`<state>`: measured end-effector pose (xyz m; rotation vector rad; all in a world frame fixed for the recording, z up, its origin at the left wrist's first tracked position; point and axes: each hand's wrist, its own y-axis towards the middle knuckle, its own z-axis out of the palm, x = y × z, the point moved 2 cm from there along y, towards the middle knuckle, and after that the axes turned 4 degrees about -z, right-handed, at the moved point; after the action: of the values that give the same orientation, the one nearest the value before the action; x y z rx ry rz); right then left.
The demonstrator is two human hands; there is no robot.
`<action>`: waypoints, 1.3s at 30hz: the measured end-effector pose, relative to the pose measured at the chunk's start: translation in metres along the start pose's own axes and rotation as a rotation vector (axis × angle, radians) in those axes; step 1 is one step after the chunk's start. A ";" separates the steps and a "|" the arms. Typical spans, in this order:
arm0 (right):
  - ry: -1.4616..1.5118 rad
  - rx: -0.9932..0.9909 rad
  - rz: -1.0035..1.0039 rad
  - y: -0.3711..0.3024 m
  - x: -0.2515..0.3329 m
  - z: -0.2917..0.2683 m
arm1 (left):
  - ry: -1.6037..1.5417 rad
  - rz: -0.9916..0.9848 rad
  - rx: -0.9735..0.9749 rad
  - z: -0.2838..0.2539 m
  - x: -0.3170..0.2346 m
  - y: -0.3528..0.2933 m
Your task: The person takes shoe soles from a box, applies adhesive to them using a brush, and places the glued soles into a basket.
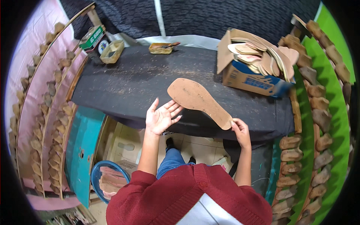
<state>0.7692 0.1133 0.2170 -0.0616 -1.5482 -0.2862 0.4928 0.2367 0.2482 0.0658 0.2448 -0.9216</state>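
Left hand point(162, 117) open, palm up, fingertips at the wide end of a brown insole point(197, 98); contact is unclear. Right hand point(241, 131) pinches its narrow end, holding it over the front edge of a dark worktop point(131, 84). A cardboard box point(243, 79) of pale insoles point(265, 62) stands at the back right corner.

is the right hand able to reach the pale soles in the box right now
Probably not without letting go: the right hand pinches the brown sole, though the open box leaves the pale soles exposed.
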 end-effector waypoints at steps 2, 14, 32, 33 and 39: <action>-0.021 0.006 0.009 0.022 -0.005 0.013 | -0.021 0.069 0.009 -0.019 -0.013 -0.020; -0.033 0.207 0.066 0.143 -0.035 0.128 | -0.109 0.415 -0.095 -0.072 -0.105 -0.070; -0.264 0.123 0.024 0.225 -0.062 0.205 | 0.145 0.503 -0.306 -0.109 -0.216 -0.071; -0.262 0.117 0.024 0.226 -0.063 0.207 | 0.202 0.515 -0.343 -0.111 -0.222 -0.071; -0.258 0.155 0.116 0.230 -0.065 0.221 | 0.439 0.509 -0.502 -0.120 -0.249 -0.064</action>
<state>0.6044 0.3924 0.1915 -0.0687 -1.8107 -0.0668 0.2762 0.4111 0.1937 -0.1324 0.8209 -0.3102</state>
